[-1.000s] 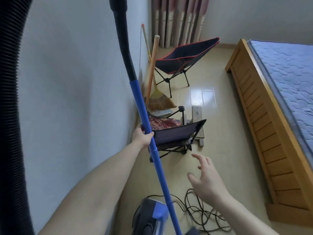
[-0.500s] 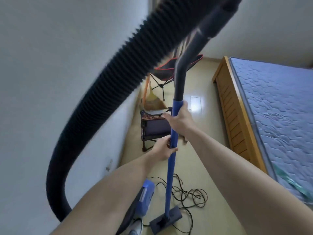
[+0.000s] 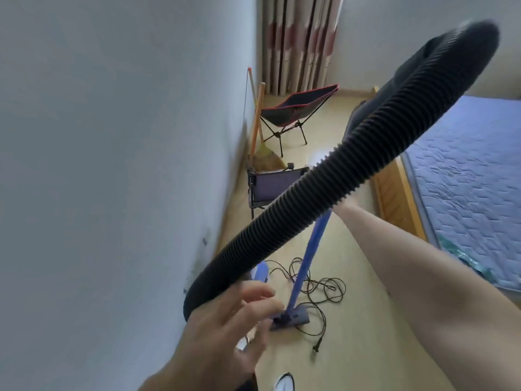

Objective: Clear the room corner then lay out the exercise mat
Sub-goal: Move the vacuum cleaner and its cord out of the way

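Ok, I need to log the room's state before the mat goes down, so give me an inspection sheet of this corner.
Surface: beige floor, glossy.
Job's things: vacuum wand upright, floor head down; black hose arcs overhead. No mat seen.
Clutter: broom against wall; two folding chairs.
Hands: left hand open near hose; right hand hidden behind hose.
Cables: loose cord, plug unplugged.
Surroundings: bed, curtain.

Vacuum cleaner: blue wand [image 3: 310, 258] slanting up from grey floor head [image 3: 291, 320] on the floor near the wall, ribbed black hose [image 3: 324, 193] arcing across the view, black cord [image 3: 324, 289] in loose loops around the head, blue body [image 3: 260, 272] mostly hidden behind hose.
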Demonstrator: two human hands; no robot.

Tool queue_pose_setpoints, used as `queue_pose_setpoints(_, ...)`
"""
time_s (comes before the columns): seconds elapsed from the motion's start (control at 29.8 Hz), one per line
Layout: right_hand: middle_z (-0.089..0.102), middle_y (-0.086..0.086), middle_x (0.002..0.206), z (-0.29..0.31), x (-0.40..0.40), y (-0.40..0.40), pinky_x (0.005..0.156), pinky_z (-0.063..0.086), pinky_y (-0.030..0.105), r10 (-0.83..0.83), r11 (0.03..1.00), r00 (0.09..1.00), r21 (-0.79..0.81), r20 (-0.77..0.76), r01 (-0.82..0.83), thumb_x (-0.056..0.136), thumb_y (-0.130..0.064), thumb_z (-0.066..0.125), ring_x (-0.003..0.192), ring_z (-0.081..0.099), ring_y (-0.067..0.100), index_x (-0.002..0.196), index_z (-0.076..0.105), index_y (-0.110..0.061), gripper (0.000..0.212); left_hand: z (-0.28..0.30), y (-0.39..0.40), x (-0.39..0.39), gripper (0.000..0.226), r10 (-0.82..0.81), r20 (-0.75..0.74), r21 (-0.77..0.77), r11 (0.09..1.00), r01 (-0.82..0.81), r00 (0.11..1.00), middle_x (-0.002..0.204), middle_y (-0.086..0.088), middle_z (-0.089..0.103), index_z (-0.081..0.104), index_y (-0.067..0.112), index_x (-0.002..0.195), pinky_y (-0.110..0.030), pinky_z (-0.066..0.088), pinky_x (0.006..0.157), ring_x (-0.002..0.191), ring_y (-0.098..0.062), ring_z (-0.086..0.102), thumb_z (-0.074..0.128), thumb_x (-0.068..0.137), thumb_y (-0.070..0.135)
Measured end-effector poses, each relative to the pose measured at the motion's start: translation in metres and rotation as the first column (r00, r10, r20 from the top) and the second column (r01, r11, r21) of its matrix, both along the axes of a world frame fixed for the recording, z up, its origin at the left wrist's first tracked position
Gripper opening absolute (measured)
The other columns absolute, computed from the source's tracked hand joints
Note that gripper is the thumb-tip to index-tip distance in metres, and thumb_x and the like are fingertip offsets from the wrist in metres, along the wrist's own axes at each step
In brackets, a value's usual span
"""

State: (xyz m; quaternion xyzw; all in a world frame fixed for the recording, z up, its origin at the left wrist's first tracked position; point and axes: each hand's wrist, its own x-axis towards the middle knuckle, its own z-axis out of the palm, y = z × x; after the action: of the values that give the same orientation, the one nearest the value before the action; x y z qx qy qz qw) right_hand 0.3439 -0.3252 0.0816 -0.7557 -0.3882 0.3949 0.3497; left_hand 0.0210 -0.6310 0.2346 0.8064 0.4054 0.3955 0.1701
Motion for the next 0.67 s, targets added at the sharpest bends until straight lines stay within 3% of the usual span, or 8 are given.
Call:
queue_pose_setpoints(0.03,0.065,0.004,0.092,0.017,-0.002,-0.020,0.068,0.056,0.033,-0.003,1.000,0.999,-0.016,0.038,0.004,0.092,-0.031,0.063,0.080,0.067,0.021,0.124,0.055,-0.013,0.037,0.008,-0.005,-0.007,0.048,0.039,0.011,0.057,0.998,-0.040,0.999,0.122,0.011,0.059,0.067,0.026,0.112,-0.018,0.057,0.073,0.090,-0.006,0.066,0.089,0.072,0.011)
queue_pose_setpoints(0.1,0.064,0.007,0.093,0.053,-0.012,-0.062,0.058,0.050,0.032,-0.073,0.997,0.984,0.028,0.162,0.069,0.096,-0.031,0.058,0.070,0.060,0.015,0.123,0.052,-0.015,0.032,0.015,0.000,-0.019,0.066,0.166,-0.013,0.098,0.982,-0.164,0.986,0.125,0.005,0.049,0.055,0.022,0.121,-0.024,0.059,0.065,0.087,-0.008,0.062,0.093,0.067,0.013)
queue_pose_setpoints(0.2,0.060,0.005,0.103,0.077,-0.015,-0.109,0.071,0.048,0.035,-0.164,0.980,0.959,0.150,0.233,0.131,0.100,-0.025,0.062,0.079,0.058,0.020,0.143,0.039,-0.011,0.050,0.008,0.043,-0.032,0.077,0.359,-0.037,0.031,0.933,-0.358,0.933,0.121,0.003,0.042,0.048,0.018,0.125,-0.026,0.052,0.059,0.084,-0.009,0.050,0.094,0.064,0.021)
queue_pose_setpoints(0.27,0.058,0.005,0.104,0.088,-0.021,-0.135,0.073,0.046,0.034,-0.210,0.965,0.962,0.197,0.175,0.175,0.101,-0.028,0.063,0.082,0.057,0.021,0.146,0.035,-0.009,0.057,-0.001,0.072,-0.042,0.064,0.339,-0.106,-0.024,0.939,-0.343,0.935,0.116,0.005,0.049,0.055,0.020,0.122,-0.027,0.051,0.070,0.090,-0.009,0.048,0.091,0.069,0.025)
queue_pose_setpoints(0.34,0.057,0.003,0.106,0.095,-0.027,-0.159,0.070,0.046,0.032,-0.228,0.958,0.961,0.214,0.159,0.192,0.100,-0.028,0.065,0.081,0.057,0.019,0.144,0.035,-0.010,0.055,-0.013,0.097,-0.053,0.039,0.299,-0.206,-0.053,0.947,-0.316,0.932,0.106,0.004,0.059,0.066,0.022,0.107,-0.039,0.053,0.079,0.088,-0.013,0.049,0.086,0.074,0.024)
queue_pose_setpoints(0.4,0.058,0.004,0.108,0.095,-0.031,-0.180,0.071,0.048,0.032,-0.257,0.954,0.949,0.208,0.183,0.218,0.099,-0.026,0.066,0.088,0.060,0.022,0.140,0.038,-0.010,0.053,-0.019,0.114,-0.064,0.020,0.264,-0.288,-0.151,0.936,-0.316,0.920,0.090,0.004,0.065,0.069,0.028,0.093,-0.042,0.053,0.074,0.081,-0.015,0.051,0.081,0.078,0.034)
queue_pose_setpoints(0.5,0.061,0.006,0.105,0.094,-0.037,-0.207,0.058,0.043,0.022,-0.259,0.958,0.940,0.179,0.223,0.222,0.097,-0.027,0.068,0.086,0.062,0.023,0.133,0.045,-0.007,0.046,-0.011,0.123,-0.070,0.023,0.187,-0.345,-0.285,0.913,-0.292,0.920,0.071,0.015,0.060,0.061,0.037,0.084,-0.023,0.041,0.054,0.068,-0.011,0.058,0.076,0.080,0.054)
queue_pose_setpoints(0.67,0.067,0.010,0.096,0.089,-0.046,-0.274,0.051,0.040,0.019,-0.316,0.940,0.918,0.207,0.240,0.270,0.096,-0.026,0.069,0.070,0.061,0.015,0.119,0.056,-0.004,0.034,0.024,0.116,-0.059,0.025,0.139,-0.324,-0.173,0.964,-0.204,0.936,0.073,0.015,0.063,0.070,0.029,0.097,-0.017,0.040,0.054,0.068,-0.009,0.058,0.074,0.084,0.050)
